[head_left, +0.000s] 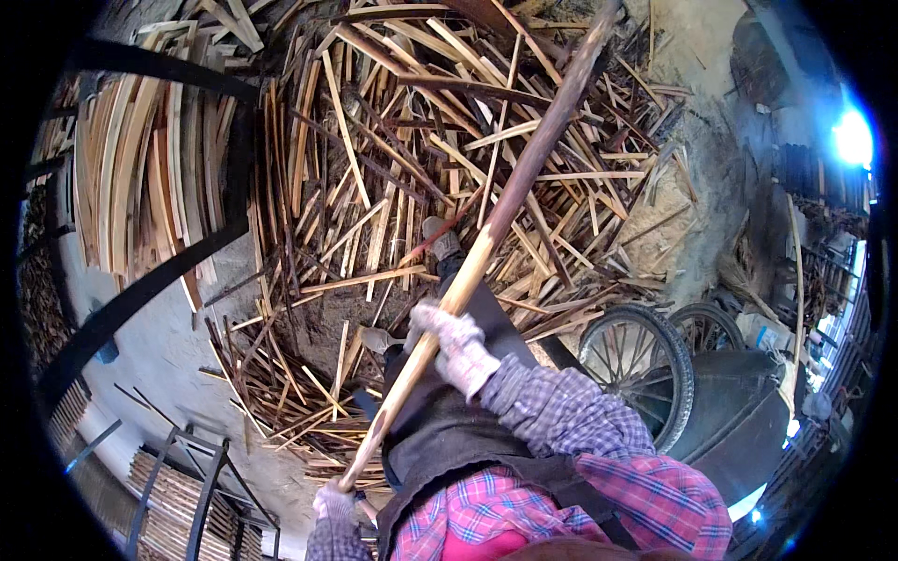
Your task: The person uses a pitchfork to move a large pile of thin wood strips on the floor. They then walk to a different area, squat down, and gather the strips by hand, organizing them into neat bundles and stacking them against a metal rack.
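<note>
From where I stand, the long wooden pole (483,247) slants across the worker's front, its near end down by the left hip and its far end reaching out over the heap. The right hand (456,346), in a pale work glove, has its grip closed round the peeled, light-coloured stretch; beyond that hand the bare wood runs on a little before dark bark takes over. The left hand (334,505), gloved too, is wrapped about the pole's lower end. Off to the left a dark metal frame (131,304) has long sawn slats (140,178) stacked within it, and a smaller metal rack (217,458) stands nearer, with more wood strips showing behind its bars. On the right sits a dark-bodied cart (716,411) by two spoked wheels (681,379); I can't make out what, if anything, it carries. Loose wood strips (374,229) lie crisscrossed all over the floor ahead, under the pole and close about both shoes (443,239), crowding the footing. The worker's dark apron (440,421) hangs just beneath the pole, and a bright light (853,138) glares at the far right.
</note>
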`<state>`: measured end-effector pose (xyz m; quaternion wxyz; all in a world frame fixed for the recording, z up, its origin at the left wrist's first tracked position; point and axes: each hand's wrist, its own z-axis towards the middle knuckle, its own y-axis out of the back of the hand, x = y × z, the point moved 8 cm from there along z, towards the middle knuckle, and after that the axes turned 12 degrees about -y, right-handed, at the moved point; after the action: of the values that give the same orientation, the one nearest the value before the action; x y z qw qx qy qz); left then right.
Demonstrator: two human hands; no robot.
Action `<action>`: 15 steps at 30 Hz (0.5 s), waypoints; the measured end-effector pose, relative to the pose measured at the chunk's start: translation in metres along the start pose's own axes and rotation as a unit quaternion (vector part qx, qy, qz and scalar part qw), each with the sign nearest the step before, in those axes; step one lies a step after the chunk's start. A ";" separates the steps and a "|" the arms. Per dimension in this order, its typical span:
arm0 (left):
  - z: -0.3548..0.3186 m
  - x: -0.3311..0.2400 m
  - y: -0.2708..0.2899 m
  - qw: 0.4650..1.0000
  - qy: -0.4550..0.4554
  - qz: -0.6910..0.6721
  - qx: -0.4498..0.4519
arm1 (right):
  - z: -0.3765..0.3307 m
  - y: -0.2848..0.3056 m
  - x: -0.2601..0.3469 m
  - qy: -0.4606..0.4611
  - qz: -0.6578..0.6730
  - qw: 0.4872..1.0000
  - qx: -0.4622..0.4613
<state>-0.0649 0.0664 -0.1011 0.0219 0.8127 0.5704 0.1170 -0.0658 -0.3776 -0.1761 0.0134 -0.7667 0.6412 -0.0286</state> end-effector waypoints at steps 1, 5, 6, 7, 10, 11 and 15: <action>0.019 -0.024 0.008 0.998 -0.035 0.025 -0.036 | -0.010 -0.013 0.038 0.011 0.006 1.000 0.017; 0.046 -0.170 0.083 0.986 -0.116 -0.079 -0.091 | 0.019 -0.035 0.183 0.116 -0.014 0.989 0.091; 0.039 -0.214 0.116 0.977 -0.160 -0.109 -0.094 | 0.021 -0.032 0.225 0.116 -0.025 0.993 0.023; 0.036 -0.242 0.129 0.962 -0.216 -0.089 -0.142 | 0.036 -0.029 0.265 0.134 -0.056 0.989 -0.031; -0.005 -0.328 0.178 0.961 -0.238 -0.051 -0.132 | 0.085 -0.010 0.364 0.254 -0.214 0.930 -0.154; -0.027 -0.344 0.186 0.966 -0.231 -0.034 -0.110 | 0.087 -0.009 0.377 0.238 -0.276 0.905 -0.220; -0.037 -0.308 0.156 0.984 -0.166 -0.058 0.024 | 0.078 -0.017 0.314 0.211 -0.273 0.928 -0.143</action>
<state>-0.0281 -0.2788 -0.0898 0.1034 0.7865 0.6078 -0.0349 0.0113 -0.6848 -0.2441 -0.2401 -0.8822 0.3924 -0.1006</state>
